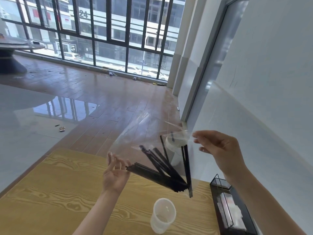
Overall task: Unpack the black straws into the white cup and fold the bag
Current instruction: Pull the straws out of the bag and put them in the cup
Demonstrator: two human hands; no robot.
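Note:
A clear plastic bag (138,133) hangs in the air above the wooden table (50,192), with several black straws (159,172) fanned out inside it, their lower ends bunched at the bag's bottom corner. My right hand (220,150) pinches the bag's upper right edge. My left hand (116,173) grips the bag's left side, next to the straws' ends. A translucent white cup (163,216) stands upright and empty on the table below the bag. A second white cup (175,143) shows through the bag near the wall.
A black wire rack (227,206) with wrapped items lies along the table's right edge by the white wall (254,99). Beyond the table are a wooden floor and large windows. The table's far edge runs just behind my left hand.

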